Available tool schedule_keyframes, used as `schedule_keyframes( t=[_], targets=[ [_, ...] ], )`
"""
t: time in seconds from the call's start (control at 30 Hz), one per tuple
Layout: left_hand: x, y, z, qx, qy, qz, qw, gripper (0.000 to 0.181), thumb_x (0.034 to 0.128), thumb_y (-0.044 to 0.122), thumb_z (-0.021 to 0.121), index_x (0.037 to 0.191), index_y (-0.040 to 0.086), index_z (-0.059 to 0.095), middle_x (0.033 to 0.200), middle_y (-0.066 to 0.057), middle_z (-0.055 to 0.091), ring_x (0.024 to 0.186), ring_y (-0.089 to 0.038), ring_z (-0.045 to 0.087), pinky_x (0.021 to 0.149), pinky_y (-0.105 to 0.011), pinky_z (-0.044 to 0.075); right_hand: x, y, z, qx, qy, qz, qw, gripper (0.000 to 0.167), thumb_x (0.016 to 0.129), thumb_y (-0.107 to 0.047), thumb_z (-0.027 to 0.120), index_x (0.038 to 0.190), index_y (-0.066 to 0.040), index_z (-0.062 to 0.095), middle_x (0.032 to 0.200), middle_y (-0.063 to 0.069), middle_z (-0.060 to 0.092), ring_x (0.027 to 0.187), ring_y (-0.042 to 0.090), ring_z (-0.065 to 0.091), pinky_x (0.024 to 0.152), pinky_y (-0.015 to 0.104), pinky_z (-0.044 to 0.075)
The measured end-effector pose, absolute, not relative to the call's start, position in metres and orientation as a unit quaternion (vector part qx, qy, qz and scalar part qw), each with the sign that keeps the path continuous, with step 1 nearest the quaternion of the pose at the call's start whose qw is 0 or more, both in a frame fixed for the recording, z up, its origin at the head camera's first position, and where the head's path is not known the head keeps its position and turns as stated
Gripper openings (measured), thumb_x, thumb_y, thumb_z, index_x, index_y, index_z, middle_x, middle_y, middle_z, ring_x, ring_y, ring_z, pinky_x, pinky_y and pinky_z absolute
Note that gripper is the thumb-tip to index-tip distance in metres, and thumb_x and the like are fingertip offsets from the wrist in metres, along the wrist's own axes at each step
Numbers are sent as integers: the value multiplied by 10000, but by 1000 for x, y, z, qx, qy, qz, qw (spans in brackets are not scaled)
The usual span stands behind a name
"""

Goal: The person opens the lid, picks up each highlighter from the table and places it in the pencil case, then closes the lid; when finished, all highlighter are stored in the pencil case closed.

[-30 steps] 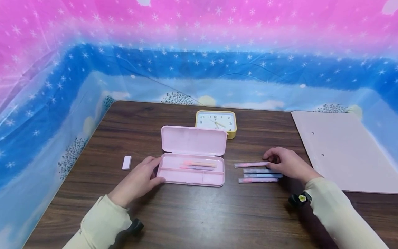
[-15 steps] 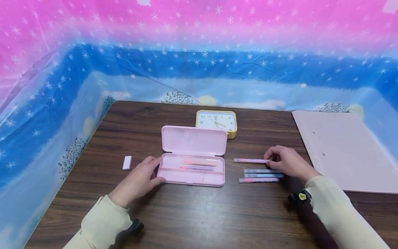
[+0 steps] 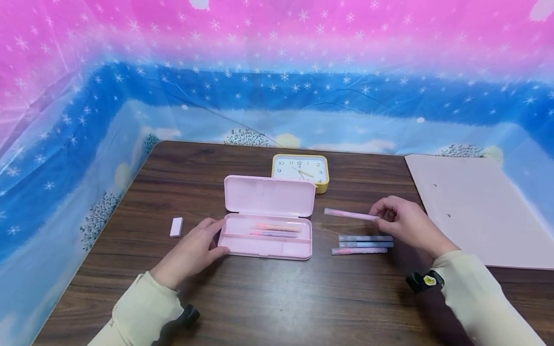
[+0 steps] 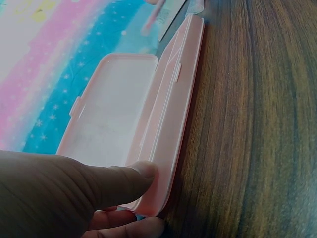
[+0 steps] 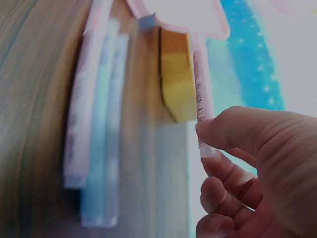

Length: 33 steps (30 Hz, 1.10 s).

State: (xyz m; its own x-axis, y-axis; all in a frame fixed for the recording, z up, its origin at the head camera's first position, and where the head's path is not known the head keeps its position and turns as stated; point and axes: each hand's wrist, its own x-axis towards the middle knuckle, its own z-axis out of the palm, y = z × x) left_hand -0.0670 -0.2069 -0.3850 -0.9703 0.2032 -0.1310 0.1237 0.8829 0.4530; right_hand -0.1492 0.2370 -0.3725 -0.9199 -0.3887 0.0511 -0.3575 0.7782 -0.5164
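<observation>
Over the table (image 3: 277, 298), the right hand (image 3: 404, 221) pinches a pink pen (image 3: 351, 215); the left hand (image 3: 195, 244) grips an open pencil case (image 3: 259, 245) by its end.

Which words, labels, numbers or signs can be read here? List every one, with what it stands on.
"9", "10", "11", "12", "1", "2", "3": on the square, yellow-rimmed, white-faced clock.
"4": same clock, only partly showing.
Barcode and print on the slim pale-pink plastic pen held by the right hand: too small to read.
Marks on the pale-pink pen lying on the brown wooden table: too blurred to read.
</observation>
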Motion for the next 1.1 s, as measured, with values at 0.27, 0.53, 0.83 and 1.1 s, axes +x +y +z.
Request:
schedule_keyframes(
  t=[0.27,0.53,0.83,1.1],
  targets=[
    [-67,-208,-387,91,966,226,82,657,856,207,774,1403,-27,495,1186,-153,584,837,-180,553,728,-333,510,-141,209,-353,-212,934,-287,30,147,877,-49,669,946,-178,681,873,-18,618,747,151,542,633,254,456],
    [-67,-208,-387,97,966,226,75,654,855,201,775,1400,-32,498,1172,-155,585,832,-182,553,729,-328,509,-141,164,-348,-246,919,-303,53,96,886,-96,694,940,-175,683,875,-25,616,735,141,544,616,260,473],
    [-68,-208,-388,101,966,227,69,646,854,193,776,1393,-38,503,1170,-157,587,831,-184,554,732,-332,509,-146,119,-363,-300,900,-311,60,76,849,-98,710,907,-143,691,812,-33,623,708,114,556,636,253,472],
    [-67,-208,-387,95,966,226,76,651,855,200,775,1399,-27,500,1184,-158,586,825,-178,551,724,-323,503,-146,98,-376,-326,897,-292,66,55,837,-117,713,874,-155,700,779,-54,598,750,165,580,673,246,458]
  ],
)
